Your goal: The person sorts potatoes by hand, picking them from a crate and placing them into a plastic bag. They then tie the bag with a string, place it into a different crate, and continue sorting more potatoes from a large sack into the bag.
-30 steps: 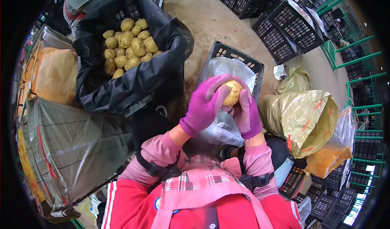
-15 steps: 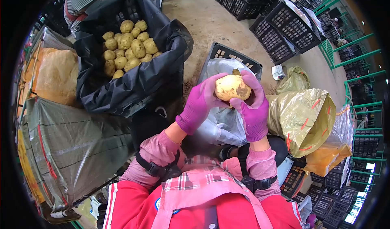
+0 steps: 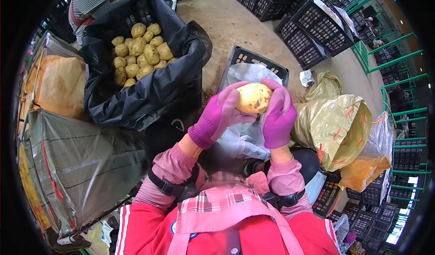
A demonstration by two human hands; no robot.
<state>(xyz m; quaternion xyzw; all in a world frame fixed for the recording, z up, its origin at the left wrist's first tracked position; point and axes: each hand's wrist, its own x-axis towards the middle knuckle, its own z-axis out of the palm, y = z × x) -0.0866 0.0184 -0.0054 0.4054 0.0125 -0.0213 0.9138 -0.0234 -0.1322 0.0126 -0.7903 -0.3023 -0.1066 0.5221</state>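
Note:
A pale potato point(image 3: 253, 98) with brown soil patches is held up between my two gloved hands. My left hand point(image 3: 218, 114) closes on its left end, the fingers behind and beneath it. My right hand point(image 3: 279, 114) grips the right end, fingers bent over the top. Both gloves are pink and purple. Below the hands stands a black crate point(image 3: 263, 61) lined with a whitish plastic sheet point(image 3: 242, 141). To the left, a larger crate with a black plastic liner point(image 3: 136, 103) holds a heap of several potatoes point(image 3: 144, 51).
Yellowish woven sacks point(image 3: 333, 128) lie at the right, one with its mouth open. Green-grey woven sacking point(image 3: 86, 160) fills the left side. Stacked black crates point(image 3: 312, 28) stand at the upper right. Another person's striped sleeve point(image 3: 90, 1) shows beyond the potato crate.
The potato has been turned in my hands and shifted slightly left. My right fingers have curled further over it. The whole view has moved a little.

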